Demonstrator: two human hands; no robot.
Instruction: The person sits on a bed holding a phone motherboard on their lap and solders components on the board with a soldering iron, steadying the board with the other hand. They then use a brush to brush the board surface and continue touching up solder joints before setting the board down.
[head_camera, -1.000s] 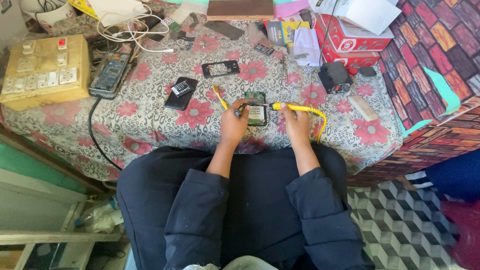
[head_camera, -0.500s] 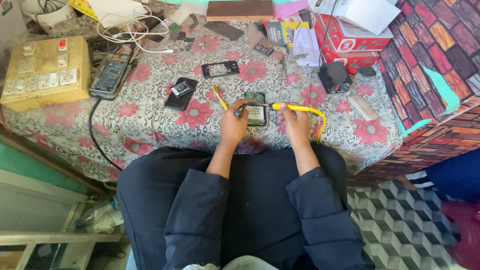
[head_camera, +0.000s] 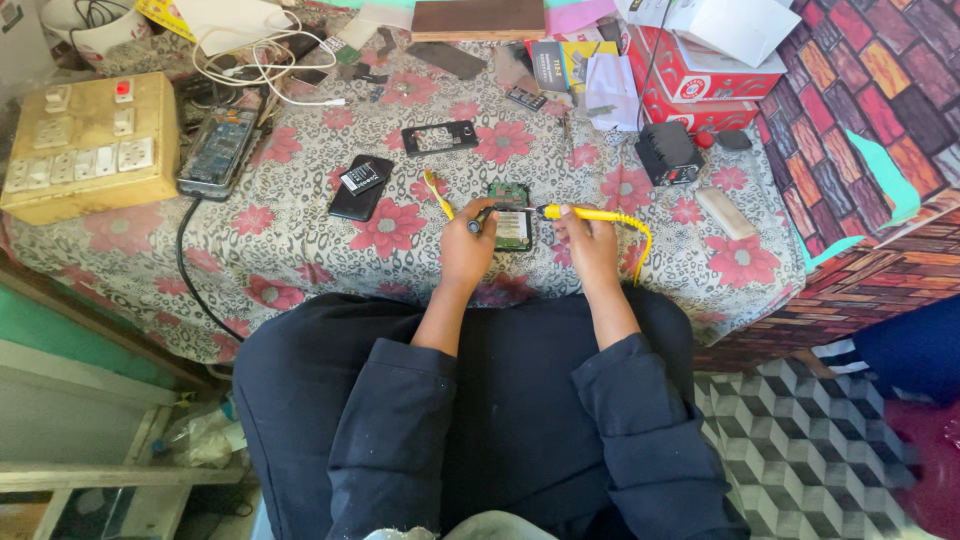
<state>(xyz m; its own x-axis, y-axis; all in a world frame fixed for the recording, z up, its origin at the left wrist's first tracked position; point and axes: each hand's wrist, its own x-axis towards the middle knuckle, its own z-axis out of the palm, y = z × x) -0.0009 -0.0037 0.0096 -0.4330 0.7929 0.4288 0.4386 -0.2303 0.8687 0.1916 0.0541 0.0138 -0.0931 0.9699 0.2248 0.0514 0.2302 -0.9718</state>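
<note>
A small opened phone (head_camera: 512, 218) with a green circuit board lies on the floral cloth (head_camera: 300, 240) right in front of me. My left hand (head_camera: 468, 248) pinches a thin dark tool whose tip points at the phone's left edge. My right hand (head_camera: 590, 242) grips a yellow soldering iron (head_camera: 590, 214) with its tip at the phone's right edge; its yellow cord loops down to the right. A yellow-handled tool (head_camera: 437, 193) lies just left of the phone.
A black phone (head_camera: 361, 186) with a battery on it and a black phone frame (head_camera: 439, 137) lie further back. A yellow switchboard box (head_camera: 88, 145) stands at far left beside another circuit board (head_camera: 217, 150). A black box (head_camera: 668, 152) and red cartons (head_camera: 705, 75) stand at back right.
</note>
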